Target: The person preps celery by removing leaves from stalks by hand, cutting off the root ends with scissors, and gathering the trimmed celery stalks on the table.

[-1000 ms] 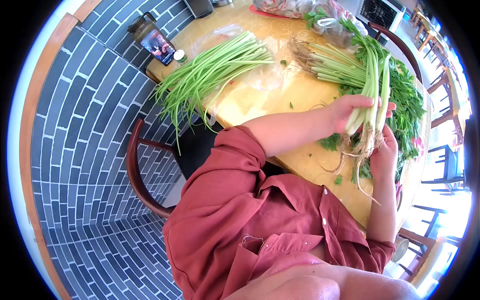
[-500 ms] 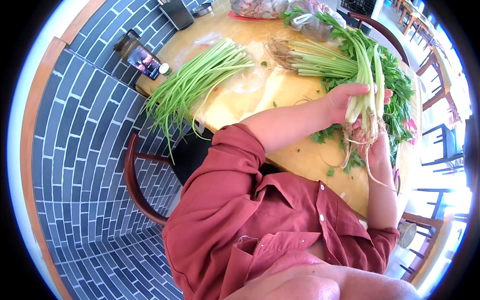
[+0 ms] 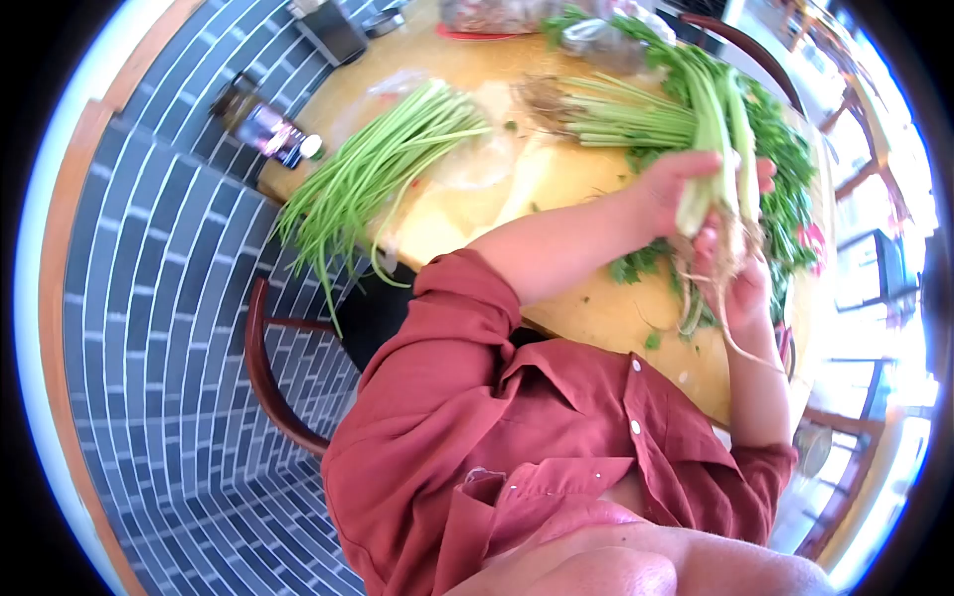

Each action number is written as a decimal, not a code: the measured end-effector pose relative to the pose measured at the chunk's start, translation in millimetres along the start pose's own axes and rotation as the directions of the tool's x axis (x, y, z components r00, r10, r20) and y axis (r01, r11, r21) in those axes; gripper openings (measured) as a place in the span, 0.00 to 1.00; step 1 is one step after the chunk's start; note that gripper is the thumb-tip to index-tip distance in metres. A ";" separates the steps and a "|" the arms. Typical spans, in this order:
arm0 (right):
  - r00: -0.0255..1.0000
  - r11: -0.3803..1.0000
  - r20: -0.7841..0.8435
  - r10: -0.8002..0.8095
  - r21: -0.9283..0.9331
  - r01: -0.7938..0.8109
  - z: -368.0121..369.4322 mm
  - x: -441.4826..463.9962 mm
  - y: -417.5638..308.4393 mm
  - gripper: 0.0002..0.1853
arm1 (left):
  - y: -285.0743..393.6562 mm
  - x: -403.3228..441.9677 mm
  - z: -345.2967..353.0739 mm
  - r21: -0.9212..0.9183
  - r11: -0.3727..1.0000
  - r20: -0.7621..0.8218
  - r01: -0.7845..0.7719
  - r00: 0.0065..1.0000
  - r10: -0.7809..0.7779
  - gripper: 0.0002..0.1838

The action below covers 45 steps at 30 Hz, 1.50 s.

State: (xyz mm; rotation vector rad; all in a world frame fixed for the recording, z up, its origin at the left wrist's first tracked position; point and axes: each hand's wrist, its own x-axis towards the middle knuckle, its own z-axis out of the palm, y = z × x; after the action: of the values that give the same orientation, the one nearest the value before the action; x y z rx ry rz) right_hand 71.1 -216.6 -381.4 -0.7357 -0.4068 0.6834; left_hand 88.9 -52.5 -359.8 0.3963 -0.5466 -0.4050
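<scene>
My left hand (image 3: 668,194) is closed around a few celery stalks (image 3: 708,124), thumb in front and fingertips showing on the far side. They are held up with the leaves pointing away from me and the pale root ends towards me. Below it, my right hand (image 3: 747,293) is closed at the stringy roots (image 3: 727,260), its fingers partly hidden behind them. A bunch of rooted celery (image 3: 631,121) lies on the table just beyond, its dark leaves (image 3: 785,199) spreading behind my hands. To the left rests a pile of long thin green stems (image 3: 388,149).
The wooden table (image 3: 556,233) has leaf scraps on it. A phone (image 3: 268,132) leans against a dark container at the left edge, by a small white-capped item (image 3: 311,146). Plastic bags (image 3: 606,45) sit at the back. A wooden chair (image 3: 260,372) stands by the brick wall.
The view has shifted slightly and blurred. My left hand has moved a little down the stalks towards the roots; both hands keep their hold.
</scene>
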 end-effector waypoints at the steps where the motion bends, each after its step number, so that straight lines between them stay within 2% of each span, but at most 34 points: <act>1: 0.999 0.999 -0.015 0.032 0.045 -0.031 6.3 -2.5 -0.9 0.25 | -0.3 1.2 2.1 -0.014 1.000 0.015 0.015 1.000 -0.015 0.30; 2: 0.998 0.994 -0.031 0.063 0.090 -0.060 12.3 -4.2 -1.9 0.21 | 1.2 1.5 1.6 -0.053 0.997 0.026 0.050 0.998 -0.049 0.31; 3: 0.981 0.966 0.154 0.115 0.213 -0.147 -10.5 -1.2 1.7 0.28 | 3.1 1.1 -0.5 -0.098 0.991 0.043 0.096 0.995 -0.092 0.32; 4: 0.992 0.976 0.023 0.128 0.177 -0.130 4.2 -3.6 1.0 0.27 | -0.2 4.0 0.1 -0.096 0.995 0.022 0.022 1.000 -0.020 0.29; 5: 0.988 0.971 -0.001 0.153 0.188 -0.150 11.2 -3.8 -1.2 0.16 | -4.2 7.7 -0.1 -0.087 0.995 -0.001 -0.056 0.998 0.056 0.27; 7: 0.985 0.965 0.138 0.100 0.227 -0.129 11.3 -1.5 1.8 0.15 | -8.9 11.9 -7.8 -0.079 0.990 0.066 -0.117 0.990 0.122 0.17; 11: 0.980 0.979 0.180 0.087 0.166 -0.118 17.5 -1.9 -2.8 0.15 | -9.0 11.2 -0.5 0.019 0.991 0.069 -0.129 0.989 0.128 0.17; 13: 0.982 0.976 0.169 0.090 0.180 -0.120 19.4 -2.8 -4.8 0.15 | -7.8 11.0 -0.7 0.015 0.992 0.106 -0.123 0.987 0.121 0.15; 15: 0.986 0.969 0.154 0.066 0.227 -0.101 17.2 -2.2 0.2 0.15 | -7.7 8.6 -1.6 -0.023 0.994 0.060 -0.105 0.992 0.107 0.12; 19: 0.994 0.975 -0.031 0.105 0.199 -0.097 22.9 -1.6 4.2 0.16 | -9.8 5.8 -5.9 -0.058 0.995 0.087 -0.075 0.993 0.080 0.11; 20: 0.995 0.985 -0.006 0.102 0.144 -0.100 25.9 -2.8 0.0 0.15 | -10.3 4.8 -6.8 -0.064 0.996 0.087 -0.067 0.994 0.072 0.10; 23: 0.987 0.986 0.148 0.068 0.141 -0.089 18.7 0.8 1.4 0.14 | -8.7 7.5 -21.2 -0.046 0.999 0.262 0.011 0.965 0.001 0.12; 26: 0.988 0.974 0.047 0.146 0.169 -0.152 19.8 -3.1 -2.0 0.13 | -8.8 7.4 -22.8 -0.023 0.999 0.252 0.046 0.967 -0.039 0.11; 29: 0.976 0.972 -0.135 0.168 0.188 -0.142 25.9 -1.6 -0.1 0.13 | -6.3 5.9 -26.3 0.048 0.996 0.199 0.076 0.976 -0.084 0.12; 30: 0.951 0.978 -0.254 0.176 0.153 -0.140 35.6 -4.4 -5.2 0.12 | -5.7 5.5 -27.4 0.071 0.994 0.177 0.087 0.979 -0.098 0.12; 33: 0.945 0.973 -0.246 0.217 0.135 -0.188 23.0 -0.4 -6.3 0.08 | -4.7 3.2 -26.6 0.084 0.992 0.097 0.094 0.990 -0.102 0.13; 36: 0.938 0.964 -0.256 0.236 -0.061 -0.259 22.1 1.4 -8.3 0.08 | -4.1 1.1 -26.2 0.117 0.986 0.061 0.120 0.990 -0.128 0.13; 39: 0.929 0.929 -0.302 0.217 -0.230 -0.291 24.4 -0.3 -11.5 0.09 | -6.2 2.2 -25.3 0.022 0.990 0.104 0.141 0.984 -0.143 0.11; 43: 0.918 0.849 -0.362 0.163 -0.422 -0.318 19.3 2.2 -13.6 0.11 | -7.3 2.8 -22.0 0.046 0.992 0.068 0.117 0.990 -0.120 0.11; 45: 0.918 0.776 -0.374 0.131 -0.537 -0.330 17.4 0.9 -18.2 0.13 | -4.0 3.1 -21.4 0.143 0.983 0.046 0.116 0.991 -0.123 0.12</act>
State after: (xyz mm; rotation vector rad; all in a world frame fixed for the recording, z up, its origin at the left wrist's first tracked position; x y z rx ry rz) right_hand 69.7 -217.6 -356.2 -1.4996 -0.2252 0.6566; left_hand 102.5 -52.0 -377.1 0.5565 -0.6082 -0.4956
